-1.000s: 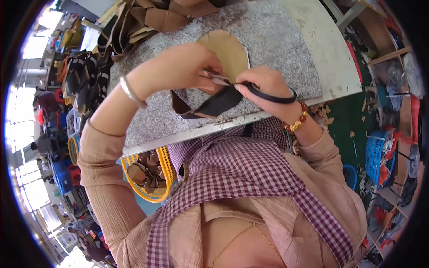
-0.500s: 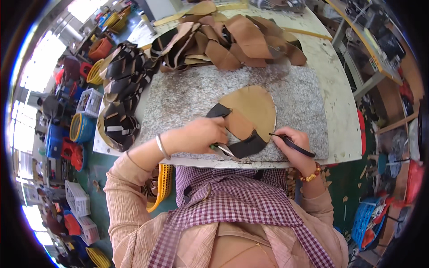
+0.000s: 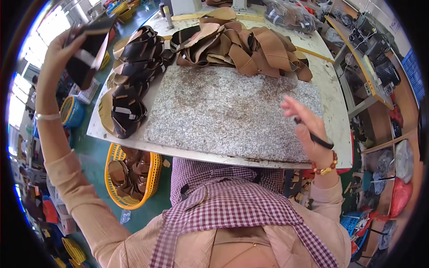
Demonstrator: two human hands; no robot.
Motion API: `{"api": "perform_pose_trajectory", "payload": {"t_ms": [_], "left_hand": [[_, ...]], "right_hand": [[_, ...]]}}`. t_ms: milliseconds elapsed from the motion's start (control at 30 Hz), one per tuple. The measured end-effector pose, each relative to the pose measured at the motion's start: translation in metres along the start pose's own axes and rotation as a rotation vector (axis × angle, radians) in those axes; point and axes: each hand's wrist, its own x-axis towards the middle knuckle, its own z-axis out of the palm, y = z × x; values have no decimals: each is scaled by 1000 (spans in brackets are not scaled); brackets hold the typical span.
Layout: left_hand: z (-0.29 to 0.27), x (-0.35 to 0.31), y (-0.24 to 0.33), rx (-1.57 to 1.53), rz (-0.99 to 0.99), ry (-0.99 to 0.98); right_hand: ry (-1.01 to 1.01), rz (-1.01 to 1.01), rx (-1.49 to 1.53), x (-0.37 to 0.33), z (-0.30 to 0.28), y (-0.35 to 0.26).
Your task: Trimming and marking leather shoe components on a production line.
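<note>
— So, status at the granite slab [image 3: 232,116]?

— Slab bare. Left hand [image 3: 67,49] is raised well up and left of it, clenched around a black-and-tan leather piece [image 3: 87,51], over the stack of dark finished pieces [image 3: 129,85] lying along the slab's left edge. Looks like the put-aside step: piece in the air, not yet on the stack.

— Right hand?

— Right hand [image 3: 308,129] hovers over the slab's right end, gripping a black pen-like tool [image 3: 315,137] between thumb and palm, other fingers spread. Blurred, so can't tell the tool's tip.

— Next move needs?

— My read: drop the held piece onto the dark stack without toppling it, then pull a fresh one from the brown leather heap [image 3: 250,49] behind the slab, on the counter [image 3: 330,107]. The tool occupies the right hand, so the left likely does the fetching.

— Anything else close?

— Yellow basket [image 3: 149,185] of parts on the floor, below the slab's left corner.
</note>
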Motion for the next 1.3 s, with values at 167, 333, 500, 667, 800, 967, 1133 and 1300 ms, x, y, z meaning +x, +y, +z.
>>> {"api": "perform_pose_trajectory", "payload": {"t_ms": [167, 333, 500, 667, 800, 967, 1133, 1300], "left_hand": [[103, -50, -62, 272, -7, -245], [164, -102, -92, 166, -266, -252], [139, -94, -51, 496, -286, -40], [224, -28, 34, -6, -53, -19], [299, 67, 39, 266, -145, -496], [387, 73, -38, -264, 35, -399], [403, 76, 58, -704, -123, -493], [369, 65, 175, -658, 164, -126]], "right_hand": [[-101, -138, -281, 62, -28, -27], [-132, -229, -599, 182, -48, 10], [-311, 57, -761, 329, -49, 100], [-495, 503, -633, 410, 2, 240], [-553, 864, -543, 426, 58, 293], [-489, 946, -527, 393, 103, 245], [-400, 1020, -523, 367, 84, 207], [-378, 1056, -519, 289, 1, 178]]}}
